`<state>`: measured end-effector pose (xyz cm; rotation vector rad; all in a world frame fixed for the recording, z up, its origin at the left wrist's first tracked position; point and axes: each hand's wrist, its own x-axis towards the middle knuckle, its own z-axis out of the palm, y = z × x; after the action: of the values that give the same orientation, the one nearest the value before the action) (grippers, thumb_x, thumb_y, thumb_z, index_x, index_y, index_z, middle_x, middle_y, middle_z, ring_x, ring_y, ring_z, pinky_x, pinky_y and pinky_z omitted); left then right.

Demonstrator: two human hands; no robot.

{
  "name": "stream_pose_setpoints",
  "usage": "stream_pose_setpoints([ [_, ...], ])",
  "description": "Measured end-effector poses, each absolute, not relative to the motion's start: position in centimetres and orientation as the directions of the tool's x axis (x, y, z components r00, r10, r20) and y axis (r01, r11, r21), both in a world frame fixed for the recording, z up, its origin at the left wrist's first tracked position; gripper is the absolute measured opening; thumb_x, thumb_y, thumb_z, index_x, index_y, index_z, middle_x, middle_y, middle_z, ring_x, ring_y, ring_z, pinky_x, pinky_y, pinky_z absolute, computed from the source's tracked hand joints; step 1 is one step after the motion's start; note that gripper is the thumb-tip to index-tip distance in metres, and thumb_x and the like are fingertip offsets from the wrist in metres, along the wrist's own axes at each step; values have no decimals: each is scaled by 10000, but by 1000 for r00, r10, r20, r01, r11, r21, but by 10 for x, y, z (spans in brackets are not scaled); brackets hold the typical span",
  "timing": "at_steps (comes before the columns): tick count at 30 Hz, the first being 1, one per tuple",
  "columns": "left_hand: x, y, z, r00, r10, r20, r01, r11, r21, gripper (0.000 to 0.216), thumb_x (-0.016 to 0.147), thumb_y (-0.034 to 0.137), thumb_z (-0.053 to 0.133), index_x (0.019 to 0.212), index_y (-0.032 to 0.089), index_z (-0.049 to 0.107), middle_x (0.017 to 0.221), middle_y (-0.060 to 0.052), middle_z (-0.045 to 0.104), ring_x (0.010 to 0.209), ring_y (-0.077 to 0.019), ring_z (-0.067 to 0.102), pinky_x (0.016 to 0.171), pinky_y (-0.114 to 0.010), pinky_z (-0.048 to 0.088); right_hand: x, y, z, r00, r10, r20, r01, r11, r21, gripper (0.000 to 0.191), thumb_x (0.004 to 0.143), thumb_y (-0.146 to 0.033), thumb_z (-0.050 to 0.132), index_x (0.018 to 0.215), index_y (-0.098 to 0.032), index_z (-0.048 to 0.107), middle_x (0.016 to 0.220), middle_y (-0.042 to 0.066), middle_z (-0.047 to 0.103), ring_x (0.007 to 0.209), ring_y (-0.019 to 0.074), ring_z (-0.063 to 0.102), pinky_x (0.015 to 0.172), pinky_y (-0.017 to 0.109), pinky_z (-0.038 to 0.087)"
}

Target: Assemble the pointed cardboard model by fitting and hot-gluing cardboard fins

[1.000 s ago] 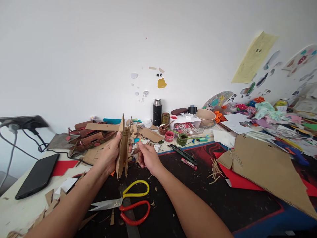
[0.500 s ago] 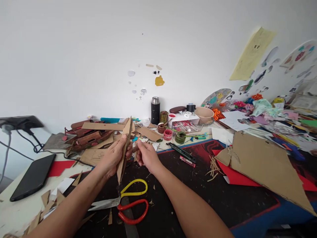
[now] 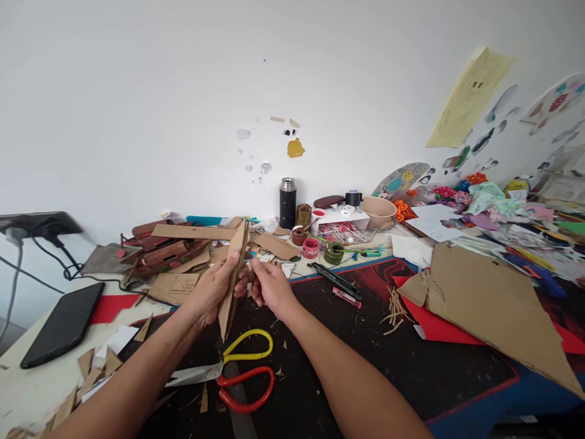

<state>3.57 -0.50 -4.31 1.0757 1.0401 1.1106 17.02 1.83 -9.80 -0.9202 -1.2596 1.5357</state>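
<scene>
My left hand (image 3: 218, 286) is closed around a narrow, pointed piece of cardboard (image 3: 234, 277), which it holds upright and nearly edge-on to me. Just right of the cardboard, my right hand (image 3: 272, 285) is curled with thumb and fingertips pressed together; whatever lies in that pinch, if anything, is too small or hidden to make out. Below both hands lie scissors (image 3: 244, 372) with one yellow and one red handle, their blades pointing left on the black mat (image 3: 347, 366). A dark flat strip (image 3: 242, 421) passes under the handles.
Cardboard scraps (image 3: 86, 372) and a black phone (image 3: 64, 323) lie at left. Behind the hands stand a black flask (image 3: 287, 204) and small paint jars (image 3: 334, 253). A box cutter (image 3: 336, 279) rests right of them. A large cardboard sheet (image 3: 493, 305) covers red paper at right.
The cardboard piece has turned slightly, so more of its left face shows. Both hands stay in almost the same place, and the view has shifted a little.
</scene>
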Motion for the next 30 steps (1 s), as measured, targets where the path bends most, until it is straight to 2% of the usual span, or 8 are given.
stream_pose_setpoints([
  [6, 37, -5, -43, 156, 979, -130, -175, 157, 972, 584, 790, 705, 797, 660, 200, 535, 499, 52, 470, 455, -80, 385, 468, -203, 339, 169, 19, -101, -315, 949, 5, -172, -52, -984, 643, 928, -838, 517, 821, -209, 598, 457, -65, 531, 309, 95, 421, 325, 217, 305],
  [12, 34, -3, -44, 158, 982, -99, -87, 113, 990, 589, 711, 601, 888, 560, 201, 482, 456, 62, 428, 447, -71, 365, 475, -216, 296, 168, 19, -100, -310, 951, 10, -165, -44, -985, 671, 876, -886, 531, 764, -225, 549, 460, -64, 528, 314, 101, 434, 319, 219, 322],
  [17, 30, -4, -42, 202, 975, -93, -44, 104, 994, 612, 750, 615, 859, 501, 188, 498, 432, 38, 441, 436, -74, 371, 478, -235, 286, 169, 19, -98, -283, 959, 18, -180, -34, -983, 658, 884, -879, 526, 734, -239, 516, 469, -58, 523, 324, 106, 443, 331, 229, 310],
  [21, 30, -9, -37, 310, 944, -116, -38, 135, 990, 590, 770, 597, 840, 516, 200, 485, 435, 38, 446, 434, -82, 367, 473, -245, 279, 174, 19, -91, -255, 966, 48, -223, -11, -975, 667, 868, -900, 532, 742, -246, 512, 482, -55, 518, 347, 114, 465, 347, 234, 297],
  [25, 31, -11, -33, 361, 921, -149, -34, 172, 984, 557, 771, 584, 823, 556, 215, 466, 447, 40, 462, 437, -88, 359, 467, -246, 265, 178, 17, -84, -215, 973, 79, -239, 26, -971, 710, 827, -945, 530, 848, -239, 599, 578, -42, 547, 409, 126, 486, 349, 240, 324],
  [30, 30, -12, -32, 376, 912, -160, 66, 146, 987, 508, 795, 543, 774, 531, 206, 500, 447, 5, 516, 459, -107, 427, 505, -255, 322, 180, 14, -81, -256, 958, 131, -242, 67, -968, 755, 803, -947, 560, 977, -222, 674, 819, 17, 650, 614, 171, 599, 453, 265, 480],
])
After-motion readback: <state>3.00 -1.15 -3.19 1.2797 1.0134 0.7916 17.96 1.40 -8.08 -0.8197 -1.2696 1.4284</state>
